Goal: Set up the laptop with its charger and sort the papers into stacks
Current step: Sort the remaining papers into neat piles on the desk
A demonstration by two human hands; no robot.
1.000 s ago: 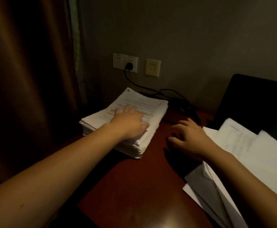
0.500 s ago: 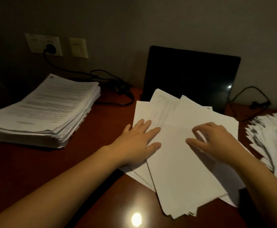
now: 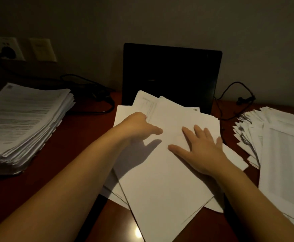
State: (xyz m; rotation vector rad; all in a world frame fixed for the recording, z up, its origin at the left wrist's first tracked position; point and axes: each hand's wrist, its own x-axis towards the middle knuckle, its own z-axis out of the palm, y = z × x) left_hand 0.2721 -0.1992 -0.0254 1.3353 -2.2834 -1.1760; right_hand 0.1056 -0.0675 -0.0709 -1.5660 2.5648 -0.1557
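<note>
The right hand (image 3: 201, 147) presses flat on fanned sheets (image 3: 160, 186) (left hand (image 3: 137, 127) just beside it) before the laptop (image 3: 170, 72).

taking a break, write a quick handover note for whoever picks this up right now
Left hand: on the loose sheets in the middle, fingers bent out of sight, grip unclear.
Right hand: flat, fingers spread, pressing the same sheets.
Things: laptop open, screen dark, loose sheets lying against its base. Printed stack at left, fanned pile at right. Charger plug sits in the wall socket; its cable loops toward the laptop, and that end is hidden.
Done: left stack tidy, charger in the wall.
Left: sort the loose sheets, square the fanned pile, check the cable's laptop end.
</note>
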